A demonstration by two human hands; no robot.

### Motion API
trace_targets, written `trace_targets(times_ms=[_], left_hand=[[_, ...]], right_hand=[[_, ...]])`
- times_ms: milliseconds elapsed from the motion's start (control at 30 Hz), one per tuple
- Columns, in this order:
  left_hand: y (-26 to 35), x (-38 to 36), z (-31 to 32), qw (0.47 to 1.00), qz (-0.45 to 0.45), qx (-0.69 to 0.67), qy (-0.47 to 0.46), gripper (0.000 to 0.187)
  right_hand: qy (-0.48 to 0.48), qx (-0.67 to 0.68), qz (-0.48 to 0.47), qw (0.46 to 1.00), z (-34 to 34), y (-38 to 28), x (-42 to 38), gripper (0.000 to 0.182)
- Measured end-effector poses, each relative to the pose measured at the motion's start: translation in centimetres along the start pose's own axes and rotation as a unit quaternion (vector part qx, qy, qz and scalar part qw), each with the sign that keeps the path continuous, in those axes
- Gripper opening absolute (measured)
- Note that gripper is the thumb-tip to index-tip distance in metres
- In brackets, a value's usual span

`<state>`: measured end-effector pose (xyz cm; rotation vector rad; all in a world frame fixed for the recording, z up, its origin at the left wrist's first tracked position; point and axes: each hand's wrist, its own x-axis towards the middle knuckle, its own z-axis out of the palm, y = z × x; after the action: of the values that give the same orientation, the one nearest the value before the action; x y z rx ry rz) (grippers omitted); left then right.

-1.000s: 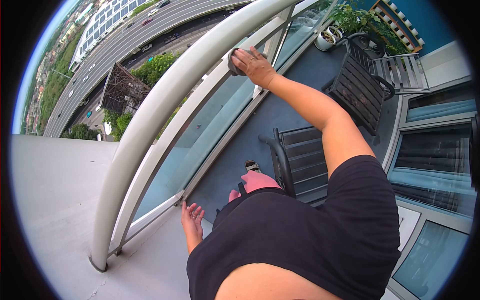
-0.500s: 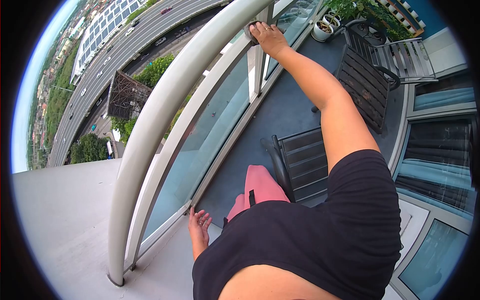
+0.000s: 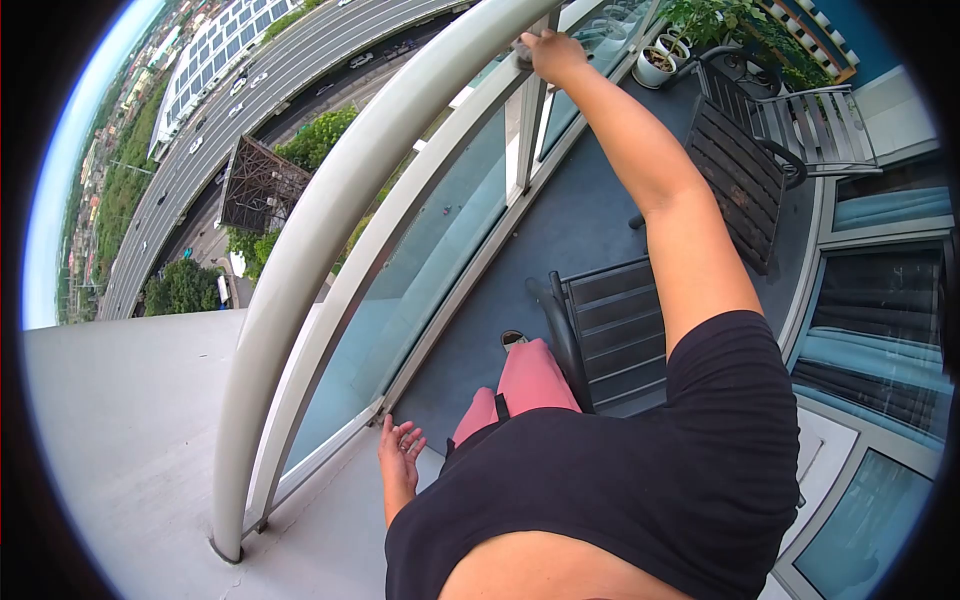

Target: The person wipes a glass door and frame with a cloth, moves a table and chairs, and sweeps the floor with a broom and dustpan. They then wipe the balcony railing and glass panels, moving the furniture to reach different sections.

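Observation:
My right hand [image 3: 556, 58] is stretched far forward to the lower rail of the balcony railing, beside its upright post [image 3: 529, 130]. Its fingers are closed on a small grey cloth [image 3: 523, 54], mostly covered by the hand and pressed against the rail. Above it curves the thick rounded top handrail [image 3: 300, 230]. The flat lower rail [image 3: 385, 225] runs beneath, over glass panels [image 3: 425, 245]. My left hand [image 3: 401, 452] hangs low near the bottom frame of the glass, fingers apart and curled slightly, holding nothing.
A dark slatted chair [image 3: 612, 325] stands close by my legs. Farther along are a wooden slatted table [image 3: 738, 180], a bench [image 3: 815, 125] and potted plants [image 3: 655, 67]. Windows [image 3: 870, 330] line the right side. Beyond the railing, a highway [image 3: 205, 130] lies far below.
My right hand with the cloth has shifted slightly along the rail, and its wrist is turned more. A shoe has come into view ahead of my leg. The left hand stays about where it was.

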<state>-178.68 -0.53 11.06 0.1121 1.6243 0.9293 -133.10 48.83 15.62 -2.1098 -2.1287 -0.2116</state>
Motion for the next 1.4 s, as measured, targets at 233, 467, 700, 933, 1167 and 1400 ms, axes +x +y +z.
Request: trace_targets(times_ms=[233, 467, 700, 933, 1167, 1400], left_hand=[[-0.2, -0.7, -2.0, 1.0, 0.001, -0.02, 0.001, 0.056], [-2.8, -0.3, -5.6, 0.998, 0.002, -0.046, -0.036, 0.055], [-5.4, -1.9, -12.9, 0.995, 0.032, -0.086, -0.043, 0.056], [-10.2, -7.1, -23.2, 0.983, 0.076, -0.162, 0.03, 0.057], [-14.1, -10.4, -29.2, 0.964, 0.094, -0.234, 0.09, 0.057], [-15.3, -10.3, -29.7, 0.96, 0.101, -0.25, 0.072, 0.057]], right_hand=[[-0.006, 0.225, 0.137, 0.965, 2.0, -1.9, -1.3, 0.051], [-0.011, 0.169, -0.018, 0.985, -2.6, -17.8, -13.5, 0.024], [-0.009, 0.213, -0.165, 0.963, -5.8, -40.7, -29.9, 0.043], [-0.04, 0.219, -0.357, 0.907, -9.1, -61.3, -42.8, 0.035], [-0.059, 0.26, -0.491, 0.829, -11.1, -74.0, -51.1, 0.031], [-0.371, 0.105, -0.628, 0.676, -15.5, -72.1, -49.1, 0.023]])
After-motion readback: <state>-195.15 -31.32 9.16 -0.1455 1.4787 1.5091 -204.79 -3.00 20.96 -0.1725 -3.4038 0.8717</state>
